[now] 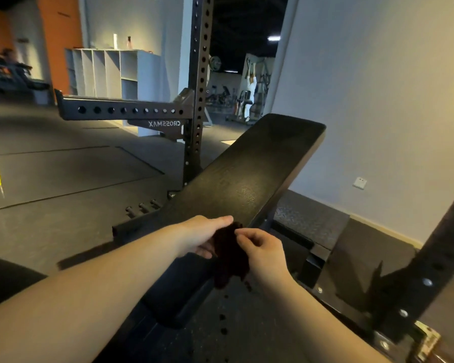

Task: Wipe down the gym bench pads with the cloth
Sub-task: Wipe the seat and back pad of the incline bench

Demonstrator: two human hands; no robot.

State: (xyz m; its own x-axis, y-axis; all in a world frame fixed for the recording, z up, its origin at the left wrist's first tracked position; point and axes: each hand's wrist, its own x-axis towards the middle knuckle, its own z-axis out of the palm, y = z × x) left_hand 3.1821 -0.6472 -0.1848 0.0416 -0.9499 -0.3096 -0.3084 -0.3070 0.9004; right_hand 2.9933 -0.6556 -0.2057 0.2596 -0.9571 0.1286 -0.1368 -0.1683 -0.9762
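Head view. A dark maroon cloth (231,255), soft and nappy in texture, hangs bunched in irregular folds between both hands, just in front of the lower end of the back pad (249,174) and above the seat pad (178,286). Whether it touches either pad cannot be told.

The left hand (207,237) holds the cloth from the side, thumb laid straight over its top; its fingers are hidden behind the fabric. The right hand (262,250) pinches the cloth's upper edge between thumb and curled forefinger.

The back pad is a long, tapered slab with rounded corners, inclined upward and away; its black covering has a fine pebbled grain that catches a dull sheen near the middle. The seat pad is darker, smooth-looking, and largely covered by the left forearm.

Behind the bench stands a black steel rack upright (197,100), punched with a column of round holes, carrying a horizontal safety arm (121,110) with a like row of holes and lettering that reads mirrored. A second perforated steel brace (430,260) is cut off at the right edge.

The floor (63,166) is dark matte tiling with visible seams. A white cubby shelf (110,69) stands against the far wall; the items on top are too blurred to identify. A pale wall socket (359,182) sits low on the plain right wall.
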